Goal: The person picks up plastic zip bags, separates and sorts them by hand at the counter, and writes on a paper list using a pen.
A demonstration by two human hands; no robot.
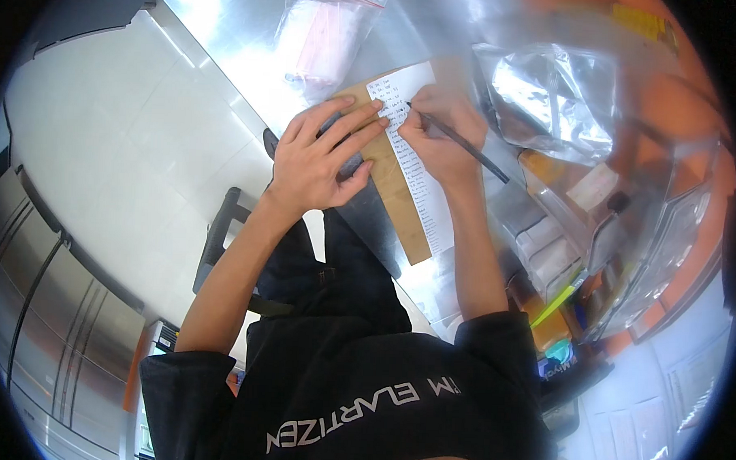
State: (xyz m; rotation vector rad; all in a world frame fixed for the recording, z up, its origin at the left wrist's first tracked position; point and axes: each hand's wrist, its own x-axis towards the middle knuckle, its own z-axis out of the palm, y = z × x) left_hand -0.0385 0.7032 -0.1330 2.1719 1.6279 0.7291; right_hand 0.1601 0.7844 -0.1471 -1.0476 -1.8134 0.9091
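Observation:
A long strip of white paper [422, 187] with lines of handwriting lies over a brown board [390, 182] on the metal table. In my right hand [448, 135] is a dark pen [476, 153], its tip at the paper's written lines near the upper part. My left hand [322, 155] lies spread, fingertips at the paper's left edge and on the board. Under its palm and fingers is a dark grey object, mostly hidden, whose kind I cannot make out.
A zip bag [322, 42] with pinkish-white contents lies beyond my left hand. Right of my right hand is a shiny clear plastic bag [551, 98]. Clear containers [546, 244] and a yellow-green marker-like stick [558, 298] crowd the right side. Steel cabinet doors [53, 300] stand at far left.

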